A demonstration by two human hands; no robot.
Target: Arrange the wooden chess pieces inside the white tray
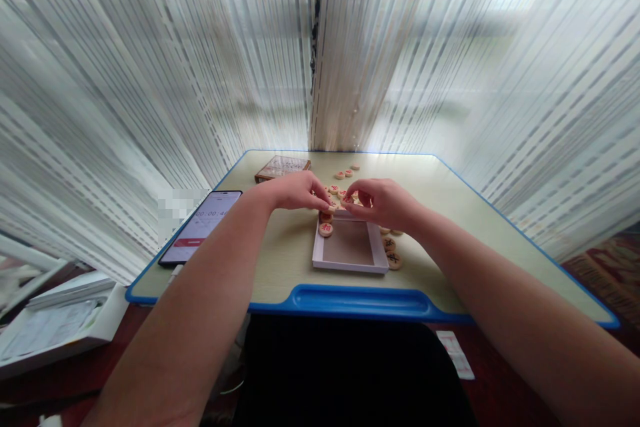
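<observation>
One shallow white tray (350, 268) is seen on one table (280, 274), and all places are given from that tray. Two discs can be counted inside it along its left wall: one red-marked disc (326, 230) is shown whole, and one disc (327, 217) is partly covered behind it. At the tray's far-left corner, the fingertips of the left hand (300, 191) are brought close together at a disc (332, 209); whether it is clamped cannot be told. At the tray's far edge, the thumb and forefinger of the right hand (383, 202) are slightly parted around a red-marked piece (348, 200); whether it is gripped cannot be told. Just beyond the tray, a loose cluster of discs (334, 189) is partly hidden by the hands, so its full number cannot be counted. Well beyond it, three discs (349, 173) are grouped.

Against the tray's right wall, two black-marked discs (393, 260) are clearly seen, with at least two more partly covered by the right hand. To the tray's far left, one flat box (283, 165) with a patterned top is placed; to its left, one phone (200, 230) with a lit screen is laid. On the tray's near side, one blue groove (363, 301) is set into the table edge.
</observation>
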